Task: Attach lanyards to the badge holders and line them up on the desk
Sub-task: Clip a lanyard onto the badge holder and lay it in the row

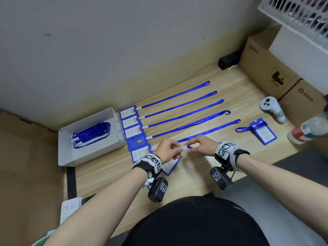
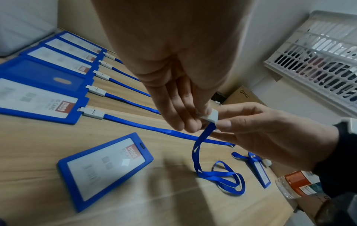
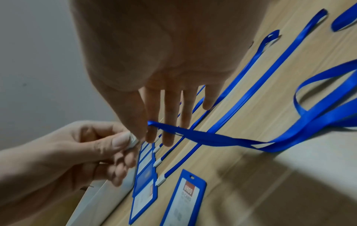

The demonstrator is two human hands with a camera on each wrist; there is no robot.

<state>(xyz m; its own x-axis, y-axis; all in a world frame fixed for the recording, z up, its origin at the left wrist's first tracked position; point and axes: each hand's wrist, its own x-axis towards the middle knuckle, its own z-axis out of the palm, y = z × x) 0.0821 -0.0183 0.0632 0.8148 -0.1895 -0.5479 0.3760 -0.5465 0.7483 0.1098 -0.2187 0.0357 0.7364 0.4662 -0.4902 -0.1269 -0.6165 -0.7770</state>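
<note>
My left hand [image 1: 167, 150] and right hand [image 1: 200, 145] pinch the small white plastic clasp [image 2: 210, 117]; its limp blue ribbon lanyard [image 2: 218, 175] trails, best handled by that rigid clasp.

Blue lanyard [image 2: 214, 174], white clip [image 2: 210, 116]

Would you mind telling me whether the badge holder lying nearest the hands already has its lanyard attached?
Not attached. The loose badge holder lies flat with its slot empty, while both hands pinch the lanyard clip above the desk.
</note>
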